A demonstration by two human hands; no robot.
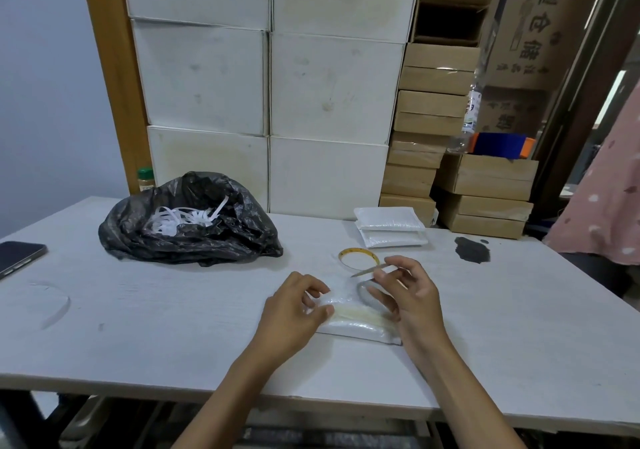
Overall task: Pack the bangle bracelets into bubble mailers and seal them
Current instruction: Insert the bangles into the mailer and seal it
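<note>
Storeroom: a wall of stacked white cartons behind, brown cardboard boxes at upper right, and a pale white worktop (173, 327) across the lower frame. Item 1: flat white bubble mailer (356, 327), lower centre, yellowish adhesive band exposed along its flap. Left hand (294, 310): grip closed, thumb and fingers pinching the mailer's left end. Right hand (408, 296): grip closed on a thin pale strip (367, 270), held between thumb and forefinger just above the mailer; probably the peeled liner. Item 2: grey ring (362, 289), partly hidden under the right fingers at the mailer's upper edge; inside or on top, cannot tell. Item 3: thin yellow bangle (358, 258), loose on the worktop just beyond the hands. Item 4: stack of white mailers (389, 227), centre right. Also: crumpled black plastic bag (190, 223) holding white strips, upper left; dark phone (17, 256), left edge. Handling: mailer judged light, soft, slick; hold by the flap corners, clear of the adhesive. Bangles judged light, rigid, apt to roll; pinch across the rim.
</note>
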